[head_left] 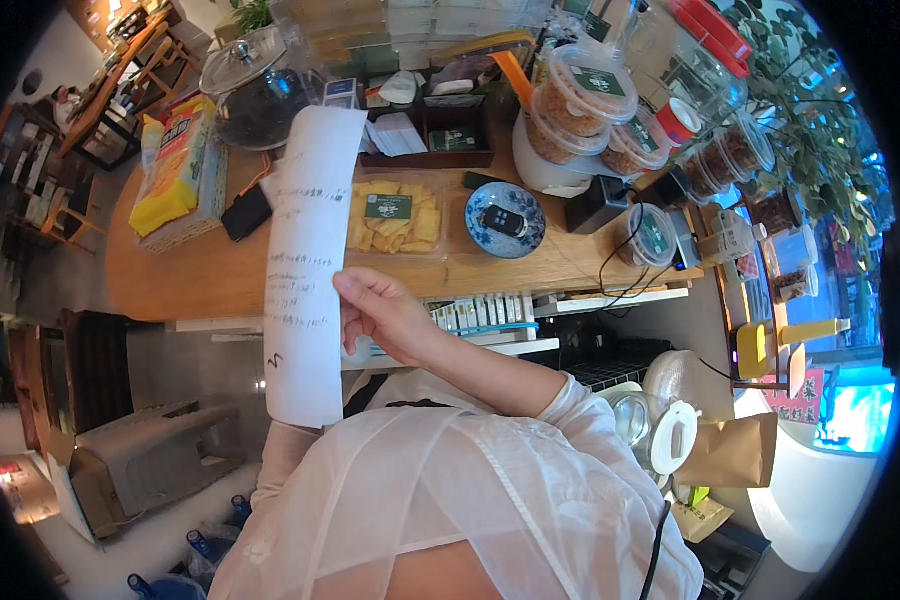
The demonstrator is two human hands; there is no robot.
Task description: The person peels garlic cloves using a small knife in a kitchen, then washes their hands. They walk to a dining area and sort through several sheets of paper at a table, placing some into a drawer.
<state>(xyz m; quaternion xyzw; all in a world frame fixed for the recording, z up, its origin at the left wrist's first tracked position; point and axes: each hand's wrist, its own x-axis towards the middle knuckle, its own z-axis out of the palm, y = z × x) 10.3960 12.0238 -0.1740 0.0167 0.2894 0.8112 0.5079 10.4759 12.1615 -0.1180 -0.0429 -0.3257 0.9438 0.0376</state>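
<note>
The paper is pinched by the right hand, presumably so its writing faces up; the hidden left hand's grip cannot be told.

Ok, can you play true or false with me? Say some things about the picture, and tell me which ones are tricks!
1. The right hand holds a long white paper. True.
2. The paper is completely blank. False: dark marks like handwriting are on it.
3. In the picture, a yellow packet is left of the paper. True.
4. A red apple sits in the patterned dish. False: a small black object lies in the blue-and-white dish.
5. The yellow food is left of that dish. True.
6. The person's sleeves are black. False: the visible sleeve is white.
</note>
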